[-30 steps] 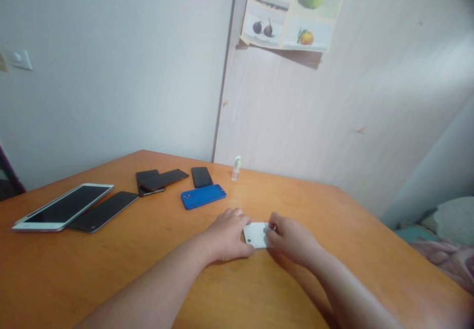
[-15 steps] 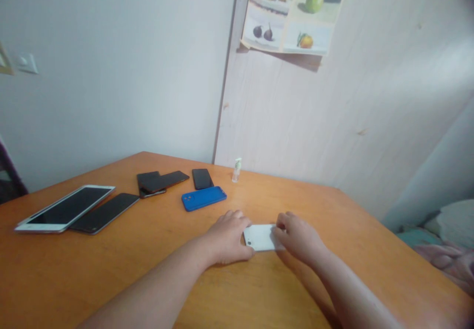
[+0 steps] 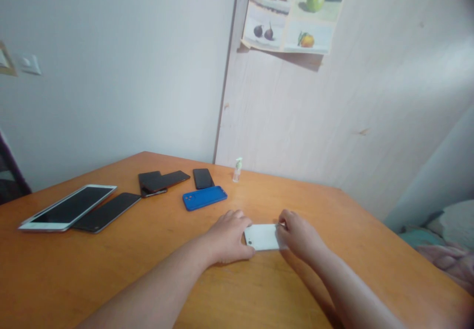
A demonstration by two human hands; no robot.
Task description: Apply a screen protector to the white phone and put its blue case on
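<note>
A white smartphone lies back side up on the table, its camera at the left end. My left hand grips that left end, thumb at the near edge and fingers at the far edge. Over the phone's right end, my right hand is closed with its fingers curled in. Whatever those fingers pinch, if anything, is hidden, and they cover part of the phone's right side.
A blue phone case and a small dark phone lie beyond my hands, near a clear pump bottle. Leftward are overlapping dark phones, a long black phone and a white tablet on the orange table.
My right hand has shifted slightly right along the phone, baring a little more of its back. My left hand keeps its place at the left end.
</note>
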